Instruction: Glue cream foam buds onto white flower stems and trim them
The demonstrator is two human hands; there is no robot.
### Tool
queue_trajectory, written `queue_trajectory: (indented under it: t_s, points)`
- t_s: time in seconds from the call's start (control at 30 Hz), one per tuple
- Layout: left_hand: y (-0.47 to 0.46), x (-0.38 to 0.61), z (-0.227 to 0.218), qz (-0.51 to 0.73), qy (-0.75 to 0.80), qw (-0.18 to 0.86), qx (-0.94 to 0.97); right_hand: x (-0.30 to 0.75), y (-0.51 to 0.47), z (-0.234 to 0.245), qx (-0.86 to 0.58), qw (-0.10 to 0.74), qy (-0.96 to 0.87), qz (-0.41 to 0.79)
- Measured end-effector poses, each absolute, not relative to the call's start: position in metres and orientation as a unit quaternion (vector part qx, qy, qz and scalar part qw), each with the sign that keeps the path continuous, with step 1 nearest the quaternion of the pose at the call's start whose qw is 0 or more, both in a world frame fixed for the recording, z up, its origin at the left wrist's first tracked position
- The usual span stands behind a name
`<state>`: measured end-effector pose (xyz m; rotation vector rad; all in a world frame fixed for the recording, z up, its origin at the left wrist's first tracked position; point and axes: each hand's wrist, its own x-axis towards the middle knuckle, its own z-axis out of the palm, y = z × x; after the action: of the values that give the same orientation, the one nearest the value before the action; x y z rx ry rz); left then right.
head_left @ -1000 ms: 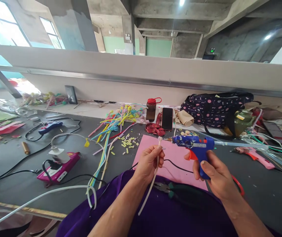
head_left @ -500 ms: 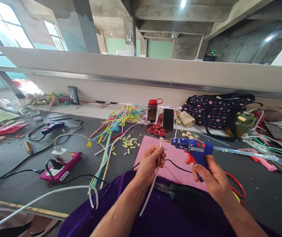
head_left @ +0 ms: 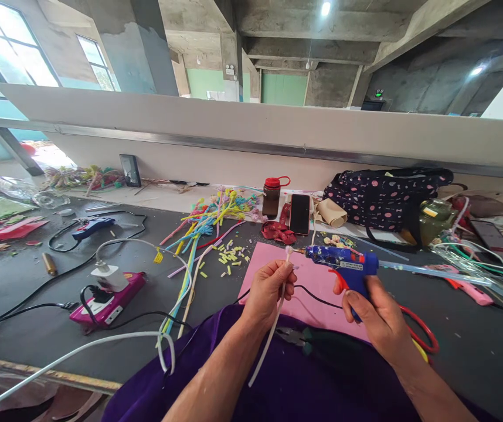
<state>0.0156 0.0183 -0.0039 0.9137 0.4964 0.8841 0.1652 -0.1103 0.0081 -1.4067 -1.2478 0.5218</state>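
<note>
A thin whitish stem (head_left: 270, 340) is pinched in my left hand (head_left: 269, 287); its lower end hangs over my purple clothing. At its top, just above my fingers, is a small pale tip (head_left: 288, 251). My right hand (head_left: 377, 316) grips a blue glue gun (head_left: 343, 261) with an orange-red trigger and a clear glue stick (head_left: 414, 268) in its back. The gun's nozzle points left, at or very near the pale tip; whether they touch I cannot tell. Below both hands lies a pink sheet (head_left: 264, 258). Dark-handled pliers (head_left: 293, 336) rest in front of me.
Colourful fuzzy stems (head_left: 199, 228) and small yellow-green pieces (head_left: 229, 253) lie left of the sheet. A magenta power strip (head_left: 119, 302) with cables and another blue glue gun (head_left: 93, 227) sit farther left. Behind stand a red-capped bottle (head_left: 271, 199), a phone (head_left: 299, 214) and a patterned bag (head_left: 379, 202).
Almost nothing differs. The glue gun's nozzle stays by the stem's tip, and both hands keep their hold; the view has shifted very slightly.
</note>
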Motion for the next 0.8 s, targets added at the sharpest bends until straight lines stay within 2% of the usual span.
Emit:
queue_trajectory:
  t_s: [0.4, 0.8]
  points:
    - [0.0190, 0.0157, -0.0040, 0.404, 0.233, 0.778, 0.421, 0.1625, -0.1070, 0.0059, -0.587, 0.583, -0.526, 0.196]
    - [0.0184, 0.0156, -0.0032, 0.406, 0.234, 0.779, 0.417, 0.1664, -0.1068, 0.0019, -0.599, 0.568, -0.526, 0.205]
